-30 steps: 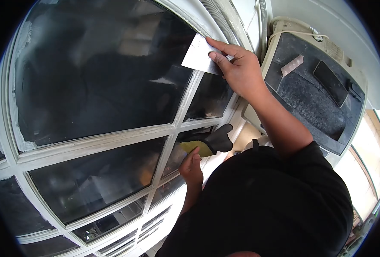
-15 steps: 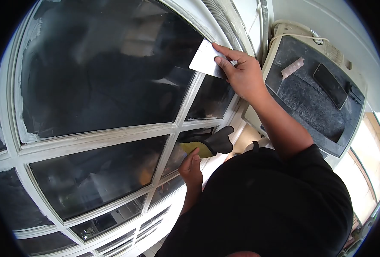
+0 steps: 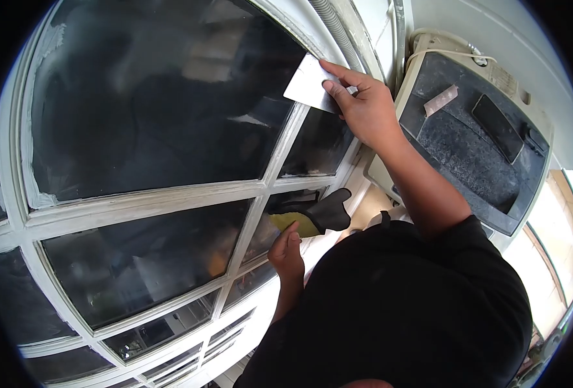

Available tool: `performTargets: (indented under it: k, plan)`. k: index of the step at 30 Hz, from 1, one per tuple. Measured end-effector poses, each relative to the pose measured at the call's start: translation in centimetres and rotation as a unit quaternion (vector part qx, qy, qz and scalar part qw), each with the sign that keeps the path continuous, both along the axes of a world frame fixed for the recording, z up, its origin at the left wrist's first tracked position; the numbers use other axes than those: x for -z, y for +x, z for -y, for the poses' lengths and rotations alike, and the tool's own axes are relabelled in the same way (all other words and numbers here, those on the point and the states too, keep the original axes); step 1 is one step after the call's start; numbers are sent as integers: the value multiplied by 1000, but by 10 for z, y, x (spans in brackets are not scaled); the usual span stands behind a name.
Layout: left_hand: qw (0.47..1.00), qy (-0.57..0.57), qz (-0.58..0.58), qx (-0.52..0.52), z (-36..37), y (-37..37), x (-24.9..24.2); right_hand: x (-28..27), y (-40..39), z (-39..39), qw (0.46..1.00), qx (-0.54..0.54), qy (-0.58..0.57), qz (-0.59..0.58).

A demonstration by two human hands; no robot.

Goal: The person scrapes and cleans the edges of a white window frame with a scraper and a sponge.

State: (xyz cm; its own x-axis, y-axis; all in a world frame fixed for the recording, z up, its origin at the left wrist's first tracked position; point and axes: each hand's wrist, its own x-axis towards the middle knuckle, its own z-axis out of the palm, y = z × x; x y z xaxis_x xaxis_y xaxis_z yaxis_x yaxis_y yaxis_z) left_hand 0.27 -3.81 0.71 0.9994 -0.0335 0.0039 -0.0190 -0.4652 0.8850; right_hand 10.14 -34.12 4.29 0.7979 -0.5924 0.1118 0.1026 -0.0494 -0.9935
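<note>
My right hand [image 3: 367,107] pinches a thin, flat, silvery-white plate [image 3: 307,84] between thumb and fingers. The plate's lower corner lies over the end of a white glazing bar [image 3: 291,139], and its far edge overlaps the dark window pane [image 3: 157,103]. Lower down, my left hand [image 3: 288,255] is closed on a curled sheet [image 3: 328,212], dark grey on one face and yellow on the other. That sheet hangs in front of a smaller pane, its free end curling toward my body. Part of the fingers behind it is hidden.
At right stands a beige machine with a dusty dark top [image 3: 474,149]. On it lie a phone [image 3: 497,129], a pinkish strip [image 3: 441,101] and a small black object [image 3: 535,140]. A grey corrugated hose [image 3: 335,32] runs beside the window frame. White smears line some pane edges.
The view has shifted very slightly. Both hands keep hold of the plate and the curled sheet in nearly the same places.
</note>
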Motion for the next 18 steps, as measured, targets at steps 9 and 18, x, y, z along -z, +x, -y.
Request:
performTargets:
  k: [9,18]
  plan:
    - [1000,-9,-4,-2,0,-2,1,-8,10,0,996,23,-40,73]
    - [1000,15,8,-8,-7,-4,3,39,-14,-7,999,14,-40,24]
